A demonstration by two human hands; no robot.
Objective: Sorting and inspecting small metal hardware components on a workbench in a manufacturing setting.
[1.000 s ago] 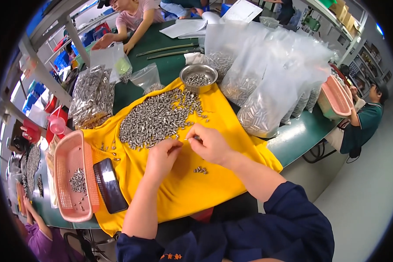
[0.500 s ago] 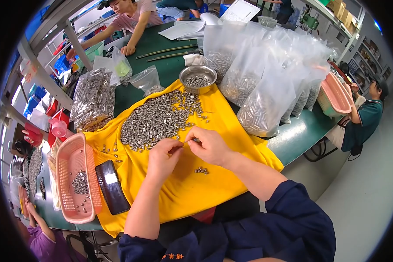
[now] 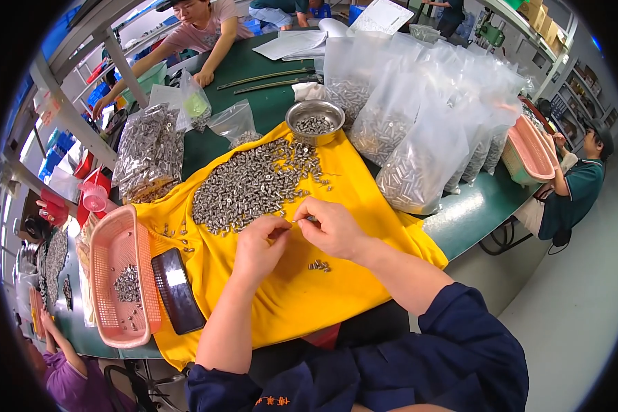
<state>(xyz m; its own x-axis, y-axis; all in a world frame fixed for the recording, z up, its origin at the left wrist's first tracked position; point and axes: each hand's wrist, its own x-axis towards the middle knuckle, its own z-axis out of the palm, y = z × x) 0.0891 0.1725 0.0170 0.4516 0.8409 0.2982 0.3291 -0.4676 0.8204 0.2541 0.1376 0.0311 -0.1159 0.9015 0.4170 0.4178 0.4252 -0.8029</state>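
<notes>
Above a yellow cloth (image 3: 364, 288), my left hand (image 3: 261, 246) and my right hand (image 3: 331, 228) meet with fingertips pinched nearly together. What they hold, if anything, is too small to make out. Beyond them a wide pile of small metal cylinders (image 3: 244, 189) covers the cloth. A few more metal cylinders (image 3: 319, 266) lie in a little group below my right hand. At the pile's far edge stands a steel bowl (image 3: 316, 139) containing similar pieces.
Left of the cloth sit a pink basket (image 3: 101, 288) with some metal pieces and a dark phone-like slab (image 3: 177, 292). Filled plastic bags (image 3: 415, 172) crowd the green table's (image 3: 460, 223) right side; another bag (image 3: 147, 151) stands left. Co-workers (image 3: 216, 34) are around.
The whole view has shifted slightly. My hands keep their pinched pose over the same spot. The co-worker across the table has moved one arm a little farther left.
</notes>
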